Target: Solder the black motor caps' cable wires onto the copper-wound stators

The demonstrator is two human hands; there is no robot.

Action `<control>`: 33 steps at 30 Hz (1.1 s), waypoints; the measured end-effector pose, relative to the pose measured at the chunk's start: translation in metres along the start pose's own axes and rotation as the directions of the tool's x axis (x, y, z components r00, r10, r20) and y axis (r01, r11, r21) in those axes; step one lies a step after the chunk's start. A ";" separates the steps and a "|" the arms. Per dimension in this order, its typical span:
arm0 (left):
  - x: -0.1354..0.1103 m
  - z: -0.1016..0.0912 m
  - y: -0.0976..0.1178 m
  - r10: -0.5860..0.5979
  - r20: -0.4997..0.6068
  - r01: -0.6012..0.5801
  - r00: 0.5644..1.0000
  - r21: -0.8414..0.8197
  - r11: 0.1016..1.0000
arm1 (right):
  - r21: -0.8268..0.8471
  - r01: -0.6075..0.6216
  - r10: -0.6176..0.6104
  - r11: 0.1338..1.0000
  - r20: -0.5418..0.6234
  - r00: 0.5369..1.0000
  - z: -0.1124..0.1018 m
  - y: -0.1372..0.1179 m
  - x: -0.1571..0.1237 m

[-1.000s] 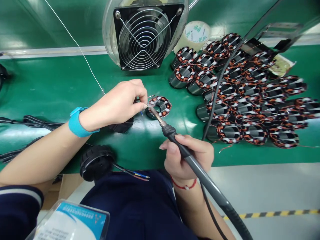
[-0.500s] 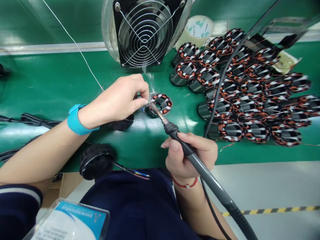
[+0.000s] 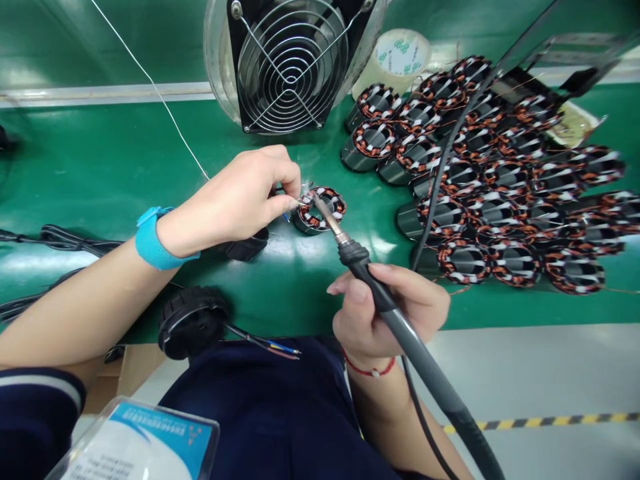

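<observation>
My left hand [image 3: 245,190] pinches a thin silver solder wire [image 3: 173,123], which runs up the bench and into my fingers. Its fingertips sit at the left edge of a copper-wound motor stator [image 3: 331,202], with fine lead wires between them and the coil. My right hand [image 3: 387,310] is shut on a black-handled soldering iron [image 3: 403,330]. The iron's metal tip [image 3: 325,218] reaches over the stator's winding. A black round motor part [image 3: 245,245] lies partly hidden beneath my left hand. Its underside and the exact contact at the tip are hidden.
Several wound stators [image 3: 505,177] crowd the bench at right, with a dark cable [image 3: 435,197] across them. A wire-guarded fan [image 3: 293,63] and tape roll [image 3: 400,57] stand behind. Another black motor part [image 3: 193,322] with coloured leads sits near the green bench's front edge [image 3: 300,333].
The iron's tip has shifted up and right across the stator, and my right hand has moved right with it. The wisp of smoke seen earlier no longer shows.
</observation>
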State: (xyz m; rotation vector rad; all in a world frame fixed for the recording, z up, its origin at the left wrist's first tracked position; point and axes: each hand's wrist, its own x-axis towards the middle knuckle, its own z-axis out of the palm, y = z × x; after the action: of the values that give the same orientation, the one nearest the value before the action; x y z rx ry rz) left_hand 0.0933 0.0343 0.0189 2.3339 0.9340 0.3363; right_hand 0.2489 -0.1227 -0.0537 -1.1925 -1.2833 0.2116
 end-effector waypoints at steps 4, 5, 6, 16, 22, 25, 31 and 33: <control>0.000 0.000 0.000 0.002 -0.003 -0.002 1.000 0.025 1.000 | 0.025 0.012 -0.012 1.000 0.007 1.000 0.001 0.000 0.000; 0.000 0.000 0.001 0.004 -0.005 -0.004 1.000 0.029 1.000 | 0.015 0.021 -0.021 1.000 0.004 1.000 0.001 -0.001 0.001; 0.000 0.000 0.001 0.005 -0.007 -0.005 1.000 0.031 0.999 | -0.001 0.027 -0.027 1.000 0.004 1.000 0.002 -0.001 0.002; 0.001 -0.001 0.001 0.001 -0.004 -0.001 1.000 0.040 0.999 | -0.071 0.033 -0.035 0.997 -0.021 0.999 0.001 -0.006 0.002; 0.000 0.000 -0.002 -0.014 -0.005 0.014 1.000 0.003 1.000 | -0.094 0.007 -0.006 0.996 0.005 1.000 0.000 -0.006 -0.001; 0.001 0.000 -0.002 -0.018 -0.005 0.018 1.000 0.000 1.000 | -0.115 0.005 -0.004 0.993 0.015 1.000 0.000 -0.006 -0.001; 0.001 -0.001 -0.001 -0.020 0.000 0.020 1.000 0.018 1.000 | -0.072 0.036 -0.038 0.997 -0.022 0.999 0.002 -0.006 0.004; 0.001 -0.001 -0.001 -0.008 -0.001 0.008 1.000 0.024 1.000 | -0.110 0.044 -0.047 0.993 -0.020 0.999 0.001 -0.005 0.005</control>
State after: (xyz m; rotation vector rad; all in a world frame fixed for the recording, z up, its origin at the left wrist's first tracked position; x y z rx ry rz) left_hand 0.0931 0.0358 0.0189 2.3510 0.9523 0.3246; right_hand 0.2476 -0.1211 -0.0473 -1.2537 -1.3145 0.0954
